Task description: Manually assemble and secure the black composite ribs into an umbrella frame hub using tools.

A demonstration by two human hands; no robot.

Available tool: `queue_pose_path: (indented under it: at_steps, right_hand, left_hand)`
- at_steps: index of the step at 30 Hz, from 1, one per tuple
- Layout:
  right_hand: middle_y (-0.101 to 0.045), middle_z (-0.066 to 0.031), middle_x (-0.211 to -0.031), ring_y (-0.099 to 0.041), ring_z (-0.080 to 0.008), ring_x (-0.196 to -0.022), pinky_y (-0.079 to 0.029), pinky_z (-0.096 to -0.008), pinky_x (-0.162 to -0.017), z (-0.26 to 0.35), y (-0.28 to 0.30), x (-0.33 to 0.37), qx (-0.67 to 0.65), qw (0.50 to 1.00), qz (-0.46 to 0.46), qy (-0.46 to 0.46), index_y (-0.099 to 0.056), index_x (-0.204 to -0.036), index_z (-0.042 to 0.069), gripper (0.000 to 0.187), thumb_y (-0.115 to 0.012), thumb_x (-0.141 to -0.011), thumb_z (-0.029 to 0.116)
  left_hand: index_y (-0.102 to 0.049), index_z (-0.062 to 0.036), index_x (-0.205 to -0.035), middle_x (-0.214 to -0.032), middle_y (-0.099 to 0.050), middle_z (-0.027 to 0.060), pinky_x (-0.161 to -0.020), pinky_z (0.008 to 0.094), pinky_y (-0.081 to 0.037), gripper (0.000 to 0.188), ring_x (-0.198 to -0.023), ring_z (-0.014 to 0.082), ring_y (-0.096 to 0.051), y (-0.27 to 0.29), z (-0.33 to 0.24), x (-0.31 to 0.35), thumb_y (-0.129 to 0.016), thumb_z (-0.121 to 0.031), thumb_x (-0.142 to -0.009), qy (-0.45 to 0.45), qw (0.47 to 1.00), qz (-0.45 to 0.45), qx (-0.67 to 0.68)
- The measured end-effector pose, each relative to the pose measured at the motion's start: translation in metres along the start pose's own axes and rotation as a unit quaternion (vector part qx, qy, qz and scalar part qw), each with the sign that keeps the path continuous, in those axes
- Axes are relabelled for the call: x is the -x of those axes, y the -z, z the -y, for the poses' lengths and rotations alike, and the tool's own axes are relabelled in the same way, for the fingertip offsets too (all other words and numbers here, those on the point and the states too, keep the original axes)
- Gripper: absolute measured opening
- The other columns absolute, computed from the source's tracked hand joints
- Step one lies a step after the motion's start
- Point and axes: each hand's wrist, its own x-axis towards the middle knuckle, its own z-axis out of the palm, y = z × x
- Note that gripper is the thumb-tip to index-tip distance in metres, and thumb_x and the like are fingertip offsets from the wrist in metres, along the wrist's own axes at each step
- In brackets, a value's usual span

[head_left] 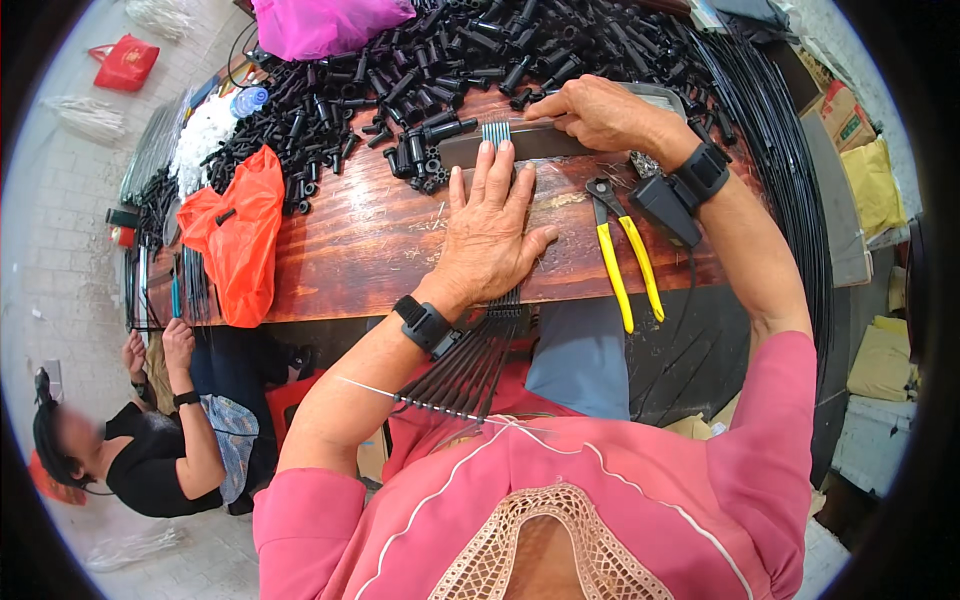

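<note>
My left hand [488, 235] lies flat with its fingers stretched out, over a row of thin black rods [470, 360] that fan out toward my chest. A thin pale stick crosses their near ends. Past my fingertips, the pale blue-white tips [496, 132] of the row show against a flat dark metal bar [545, 143]. My right hand [598, 115] is closed at the bar's right part, index finger pointing left along its upper edge; its palm side is hidden. Below it lie yellow-handled pliers [625, 250], jaws toward the bar.
Black plastic tubular parts [420, 80] are heaped along the table's [350, 240] far side. An orange bag [240, 240] hangs over the left front edge, and a pink bag [325, 25] lies at the back. Long black rods [790, 150] line the right. Another person [150, 450] works at left.
</note>
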Motion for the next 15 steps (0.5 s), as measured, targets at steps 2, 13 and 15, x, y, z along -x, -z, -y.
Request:
queue_pose_path:
  at_steps: [2,13,15]
  right_hand:
    - [-0.069,-0.0188,-0.097,-0.066,-0.0356,-0.089,-0.052,-0.0412,-0.080,-0.0018,-0.0005,0.0006,0.000,1.000,-0.004,0.002,-0.069,-0.114,0.015,0.037,-0.056,-0.081,0.004]
    - [-0.069,-0.0186,-0.097,-0.066,-0.0356,-0.088,-0.052,-0.0408,-0.079,-0.0016,-0.0021,-0.0002,0.000,1.000,-0.008,0.007,-0.070,-0.113,0.013,0.037,-0.056,-0.081,0.003]
    - [-0.069,-0.0185,-0.098,-0.066,-0.0356,-0.088,-0.052,-0.0407,-0.080,-0.0025,-0.0026,0.0001,-0.003,1.000,-0.010,0.002,-0.069,-0.113,0.012,0.036,-0.056,-0.081,0.003]
  left_hand:
    - [-0.039,-0.0035,-0.142,-0.153,-0.021,0.0235,-0.113,0.0585,-0.013,0.072,-0.144,0.0396,-0.014,0.0002,-0.0007,-0.0003,-0.058,-0.047,-0.088,-0.002,1.000,0.000,0.000]
    - [-0.039,-0.0035,-0.141,-0.153,-0.020,0.0235,-0.112,0.0597,-0.014,0.071,-0.144,0.0395,-0.013,0.0000,-0.0008,-0.0002,-0.058,-0.048,-0.088,-0.002,1.000,-0.001,0.003]
    - [-0.039,-0.0033,-0.141,-0.153,-0.020,0.0236,-0.112,0.0597,-0.014,0.071,-0.144,0.0396,-0.013,-0.0005,-0.0009,-0.0003,-0.058,-0.047,-0.088,-0.003,1.000,-0.003,0.002]
